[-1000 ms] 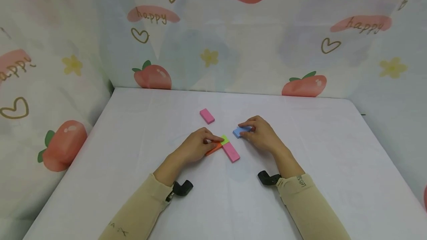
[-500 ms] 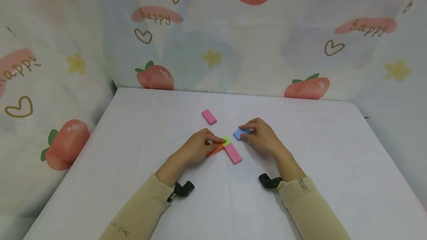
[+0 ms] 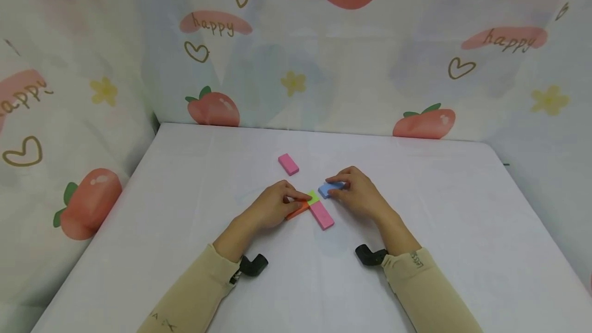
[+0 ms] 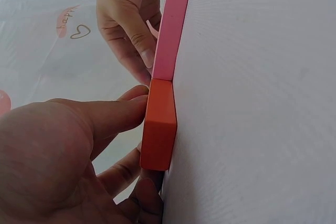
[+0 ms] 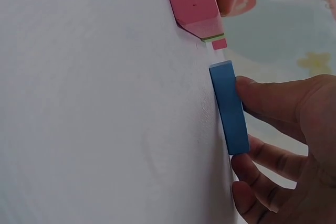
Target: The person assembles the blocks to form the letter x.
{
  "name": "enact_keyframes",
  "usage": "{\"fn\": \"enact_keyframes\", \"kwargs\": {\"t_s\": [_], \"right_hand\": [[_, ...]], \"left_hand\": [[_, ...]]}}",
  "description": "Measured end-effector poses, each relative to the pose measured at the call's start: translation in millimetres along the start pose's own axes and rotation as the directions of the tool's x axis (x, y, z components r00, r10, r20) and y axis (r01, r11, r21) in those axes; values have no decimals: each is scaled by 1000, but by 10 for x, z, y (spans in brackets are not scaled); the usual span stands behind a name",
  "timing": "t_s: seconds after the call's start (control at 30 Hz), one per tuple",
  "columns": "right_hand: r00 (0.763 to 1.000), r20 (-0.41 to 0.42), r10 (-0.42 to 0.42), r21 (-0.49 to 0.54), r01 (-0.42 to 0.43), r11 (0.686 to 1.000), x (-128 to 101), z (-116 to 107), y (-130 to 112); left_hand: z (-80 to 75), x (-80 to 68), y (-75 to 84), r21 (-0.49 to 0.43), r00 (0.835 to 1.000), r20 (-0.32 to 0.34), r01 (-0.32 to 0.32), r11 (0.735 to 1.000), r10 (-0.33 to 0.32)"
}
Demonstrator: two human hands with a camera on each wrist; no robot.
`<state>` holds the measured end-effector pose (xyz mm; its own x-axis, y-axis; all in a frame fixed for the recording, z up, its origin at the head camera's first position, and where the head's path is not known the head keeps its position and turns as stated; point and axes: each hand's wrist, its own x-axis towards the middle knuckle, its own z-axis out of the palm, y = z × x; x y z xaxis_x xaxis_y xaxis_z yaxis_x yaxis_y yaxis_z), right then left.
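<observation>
On the white table (image 3: 185, 179) my left hand (image 3: 273, 207) pinches an orange block (image 3: 297, 210) (image 4: 159, 129) that lies flat, its end against a pink block (image 3: 321, 215) (image 4: 170, 38) (image 5: 192, 1). A yellow-green block (image 3: 313, 197) lies at the pink block's far end. My right hand (image 3: 358, 194) pinches a blue block (image 3: 329, 189) (image 5: 229, 107) lying flat, just right of the yellow-green one, a small gap between them. A second pink block (image 3: 288, 164) lies apart, farther back.
Fabric walls printed with strawberries, hearts and "happy" (image 3: 296, 55) enclose the table on the left, back and right. Black camera mounts (image 3: 252, 264) sit at both wrists. Bare tabletop lies on both sides of the blocks.
My right hand has slid the blue block leftward, closer to the yellow-green block. The left hand stays on the orange block.
</observation>
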<state>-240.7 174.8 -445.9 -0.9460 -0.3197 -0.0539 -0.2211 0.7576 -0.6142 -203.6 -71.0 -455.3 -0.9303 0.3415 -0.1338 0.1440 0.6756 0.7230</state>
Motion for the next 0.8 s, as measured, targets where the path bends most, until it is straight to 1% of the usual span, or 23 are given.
{"fn": "enact_keyframes", "kwargs": {"t_s": [0.23, 0.4, 0.63, 0.8], "right_hand": [[1000, -8, -8, -3, 8, 1000, -2, 13, -23], [1000, -13, -16, -10, 16, 1000, 8, 6, -45], [1000, 1, 6, -5, -6, 1000, 0, 32, -53], [1000, -1, -1, -5, 1, 1000, -3, 56, -64]], "left_hand": [[6, 11, -15, 9, 1000, 5, -6, 1000, 6], [-11, 26, 0, 5, 1000, -4, -17, 1000, 17], [-7, 7, 8, 2, 1000, 4, 4, 1000, -4], [2, -1, 2, 7, 1000, -3, -5, 1000, 5]]}}
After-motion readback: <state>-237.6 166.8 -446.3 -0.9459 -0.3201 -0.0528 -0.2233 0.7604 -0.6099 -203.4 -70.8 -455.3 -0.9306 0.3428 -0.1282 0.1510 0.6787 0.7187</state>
